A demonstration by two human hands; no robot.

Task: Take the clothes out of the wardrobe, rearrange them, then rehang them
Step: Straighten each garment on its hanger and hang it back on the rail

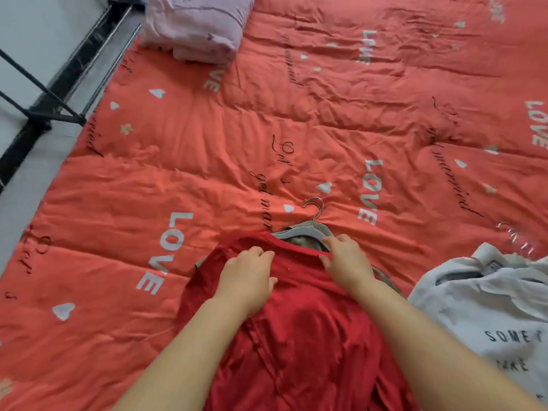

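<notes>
The red garment point(296, 321) lies spread on the orange quilt point(178, 149) directly in front of you, and its collar lies over the grey hanger point(298, 229), whose metal hook point(315, 204) points away from you. Your right hand point(347, 262) pinches the edge of the neckline between thumb and forefinger, just at the hanger's shoulder. Your left hand point(247, 277) has its fingers curled down into the cloth on the other side of the collar, gripping a fold. The main risk, I think, is an uneven pull. If only one hand moves the neckline, the hanger will tilt under the cloth, and its far shoulder can catch the collar and stretch it. A second risk is inside the neck opening, where a greyish cloth shows. The view is too dim there to say if it is another piece on the same hanger, but if it is, a strong pull may drag it along with the red one. The hook may also snag in the creases of the quilt when the hanger slides. The white printed garment point(489, 315) lies near your right forearm, so a wide movement of that elbow can push it into the red one and mix the two. Move both sides together and keep the pull gentle.
</notes>
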